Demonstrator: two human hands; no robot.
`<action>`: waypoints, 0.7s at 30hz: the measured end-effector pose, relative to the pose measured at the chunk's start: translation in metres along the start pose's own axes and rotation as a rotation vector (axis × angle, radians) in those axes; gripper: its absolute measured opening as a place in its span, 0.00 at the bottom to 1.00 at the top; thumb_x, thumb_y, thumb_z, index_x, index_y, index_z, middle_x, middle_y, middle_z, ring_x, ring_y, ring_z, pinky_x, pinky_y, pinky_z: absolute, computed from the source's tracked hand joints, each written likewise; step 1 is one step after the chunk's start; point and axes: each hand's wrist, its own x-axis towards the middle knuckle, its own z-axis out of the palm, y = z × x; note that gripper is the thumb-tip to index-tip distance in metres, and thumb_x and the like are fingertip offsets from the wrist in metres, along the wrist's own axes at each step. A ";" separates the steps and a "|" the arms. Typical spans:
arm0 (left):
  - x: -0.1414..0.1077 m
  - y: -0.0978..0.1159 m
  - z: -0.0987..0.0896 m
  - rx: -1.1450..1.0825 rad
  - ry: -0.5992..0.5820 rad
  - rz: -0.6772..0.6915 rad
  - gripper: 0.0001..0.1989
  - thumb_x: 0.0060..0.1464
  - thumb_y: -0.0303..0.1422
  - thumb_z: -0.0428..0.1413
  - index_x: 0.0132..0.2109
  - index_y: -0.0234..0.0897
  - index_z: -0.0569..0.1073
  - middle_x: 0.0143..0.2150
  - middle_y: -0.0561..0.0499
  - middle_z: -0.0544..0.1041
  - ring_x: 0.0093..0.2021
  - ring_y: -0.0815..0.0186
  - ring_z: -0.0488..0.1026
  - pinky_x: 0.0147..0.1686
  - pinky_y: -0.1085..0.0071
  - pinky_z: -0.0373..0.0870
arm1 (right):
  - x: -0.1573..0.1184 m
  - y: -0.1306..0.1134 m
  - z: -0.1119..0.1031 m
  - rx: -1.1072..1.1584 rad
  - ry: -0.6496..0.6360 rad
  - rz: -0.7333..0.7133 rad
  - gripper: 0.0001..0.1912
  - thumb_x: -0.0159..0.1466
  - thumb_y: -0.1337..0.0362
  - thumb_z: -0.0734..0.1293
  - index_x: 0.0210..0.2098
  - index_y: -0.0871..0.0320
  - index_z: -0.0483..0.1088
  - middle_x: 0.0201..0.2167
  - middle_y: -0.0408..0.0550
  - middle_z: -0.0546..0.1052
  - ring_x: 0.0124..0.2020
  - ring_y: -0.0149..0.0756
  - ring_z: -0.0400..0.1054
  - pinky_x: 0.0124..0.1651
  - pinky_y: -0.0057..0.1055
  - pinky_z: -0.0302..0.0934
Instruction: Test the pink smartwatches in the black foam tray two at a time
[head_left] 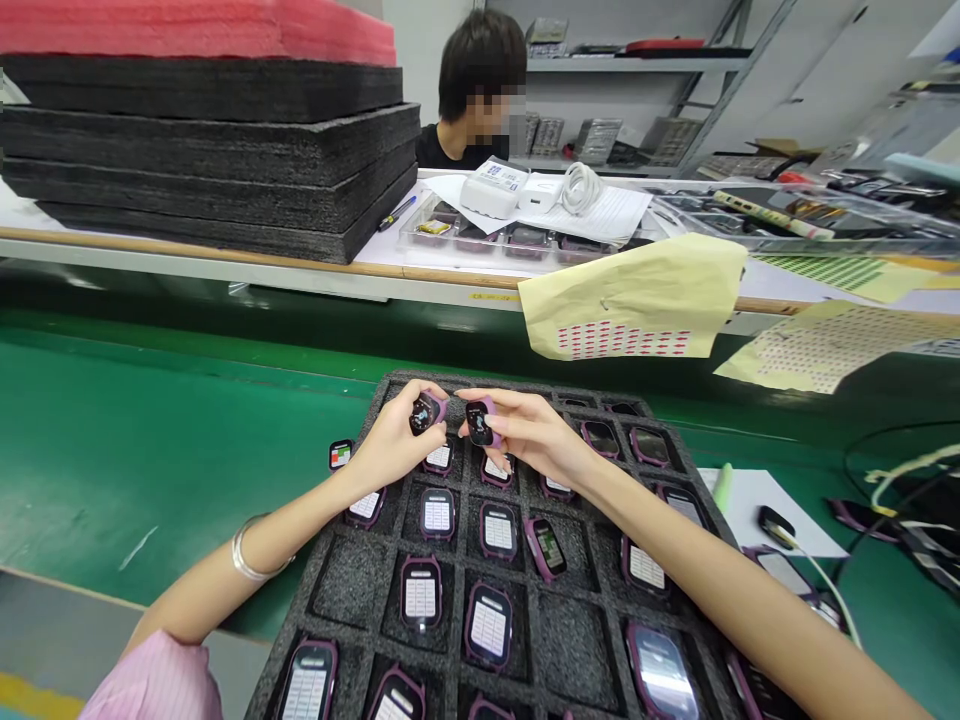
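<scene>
My left hand (409,432) is closed around a purple smartwatch body (424,412) with a lit dark watch face. In my right hand (525,428) is a second purple smartwatch body (478,422), its screen also lit, held between thumb and fingers. Both are raised over the far part of a black foam tray (349,575). Strapless purple watches sit in many of its compartments, most showing a white grid screen, such as this watch (437,513). One watch (546,548) lies tilted in its compartment with a greenish picture on its screen.
Black foam trays (210,150) are stacked on the raised shelf, topped by pink foam (195,30). White chargers (495,188) rest on papers there. Yellow sheets (637,295) hang over the shelf edge. A person (480,90) sits behind. Cables (900,480) lie at right.
</scene>
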 end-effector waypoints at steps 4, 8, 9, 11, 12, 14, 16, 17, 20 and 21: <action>0.000 -0.002 0.000 -0.001 0.019 0.005 0.12 0.50 0.25 0.53 0.44 0.37 0.67 0.39 0.52 0.71 0.39 0.66 0.69 0.42 0.71 0.65 | 0.000 0.000 0.000 -0.011 0.018 0.000 0.24 0.60 0.66 0.70 0.56 0.62 0.69 0.35 0.53 0.78 0.19 0.27 0.66 0.23 0.25 0.62; 0.001 -0.002 0.001 -0.011 0.048 -0.012 0.13 0.49 0.25 0.52 0.44 0.38 0.67 0.41 0.51 0.72 0.41 0.65 0.70 0.44 0.69 0.65 | 0.000 -0.002 0.003 -0.018 0.023 -0.005 0.24 0.60 0.66 0.71 0.55 0.63 0.69 0.33 0.52 0.78 0.19 0.27 0.65 0.21 0.24 0.62; 0.000 -0.001 0.001 -0.015 0.057 -0.016 0.13 0.49 0.25 0.52 0.44 0.37 0.67 0.41 0.51 0.72 0.41 0.64 0.70 0.44 0.69 0.65 | -0.001 -0.003 0.003 -0.021 0.023 -0.010 0.24 0.59 0.66 0.71 0.55 0.63 0.70 0.33 0.52 0.78 0.19 0.27 0.65 0.21 0.24 0.62; -0.001 0.001 0.000 -0.030 0.080 -0.017 0.14 0.50 0.25 0.52 0.45 0.37 0.66 0.41 0.51 0.72 0.41 0.65 0.70 0.44 0.69 0.65 | -0.002 -0.006 0.005 -0.027 0.024 -0.031 0.22 0.59 0.66 0.71 0.53 0.62 0.71 0.34 0.52 0.78 0.19 0.26 0.65 0.21 0.24 0.62; -0.001 0.002 0.000 -0.035 0.089 -0.014 0.14 0.50 0.26 0.53 0.45 0.38 0.66 0.40 0.51 0.72 0.40 0.65 0.70 0.43 0.69 0.65 | -0.003 -0.007 0.005 -0.029 0.026 -0.042 0.21 0.59 0.66 0.71 0.52 0.62 0.72 0.34 0.52 0.78 0.18 0.26 0.65 0.21 0.24 0.62; -0.003 0.005 0.000 -0.034 0.100 -0.007 0.13 0.49 0.26 0.53 0.44 0.38 0.66 0.38 0.52 0.71 0.37 0.66 0.69 0.41 0.71 0.65 | -0.004 -0.010 0.006 -0.032 0.029 -0.051 0.21 0.58 0.66 0.72 0.51 0.62 0.73 0.35 0.52 0.79 0.18 0.26 0.65 0.21 0.25 0.62; -0.005 0.007 -0.001 -0.034 0.102 0.000 0.13 0.50 0.26 0.53 0.44 0.39 0.66 0.37 0.53 0.71 0.36 0.67 0.69 0.39 0.72 0.65 | -0.004 -0.010 0.006 -0.031 0.023 -0.047 0.21 0.58 0.65 0.72 0.51 0.61 0.73 0.34 0.52 0.79 0.18 0.27 0.65 0.21 0.25 0.62; -0.006 0.008 -0.001 -0.036 0.101 0.005 0.13 0.50 0.26 0.53 0.45 0.39 0.66 0.37 0.53 0.71 0.36 0.67 0.69 0.39 0.72 0.65 | -0.004 -0.009 0.005 -0.031 0.018 -0.043 0.21 0.58 0.65 0.72 0.51 0.61 0.73 0.34 0.52 0.79 0.18 0.27 0.66 0.21 0.26 0.63; -0.005 0.006 -0.001 -0.028 0.094 0.015 0.13 0.51 0.26 0.53 0.46 0.38 0.66 0.40 0.52 0.72 0.38 0.66 0.70 0.41 0.71 0.66 | -0.003 -0.005 0.004 -0.033 0.000 -0.027 0.21 0.59 0.66 0.71 0.51 0.62 0.72 0.35 0.52 0.79 0.19 0.27 0.67 0.22 0.26 0.64; -0.004 0.004 0.000 -0.018 0.091 0.011 0.13 0.51 0.26 0.53 0.45 0.38 0.66 0.40 0.52 0.72 0.39 0.66 0.70 0.42 0.70 0.66 | -0.003 -0.003 0.004 -0.036 -0.002 -0.015 0.21 0.59 0.66 0.71 0.52 0.62 0.71 0.36 0.52 0.79 0.19 0.27 0.68 0.23 0.26 0.64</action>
